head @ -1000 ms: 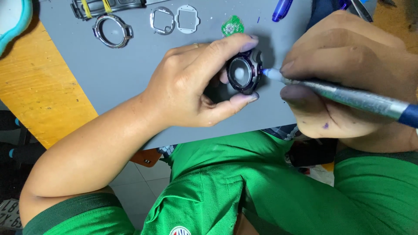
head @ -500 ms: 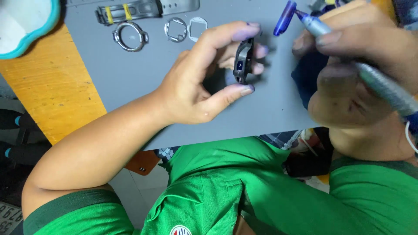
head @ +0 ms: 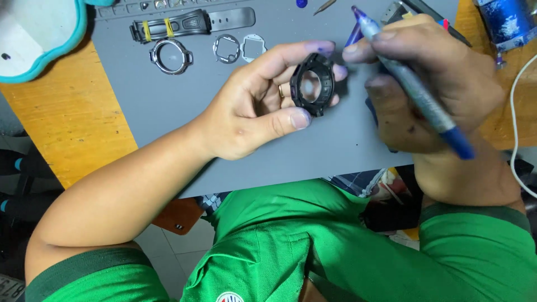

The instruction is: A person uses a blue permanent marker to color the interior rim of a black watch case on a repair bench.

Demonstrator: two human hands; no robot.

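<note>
I see the grey mat (head: 168, 106) spread under both hands. My left hand (head: 254, 109) is curled, thumb and fingers pinching a black watch case (head: 312, 84) held above the mat. Just right of it, my right hand (head: 433, 95) is closed around a blue pen-like tool (head: 414, 89). Beyond the left hand lie a watch strap (head: 193, 23) and three small rings (head: 170, 56).
</note>
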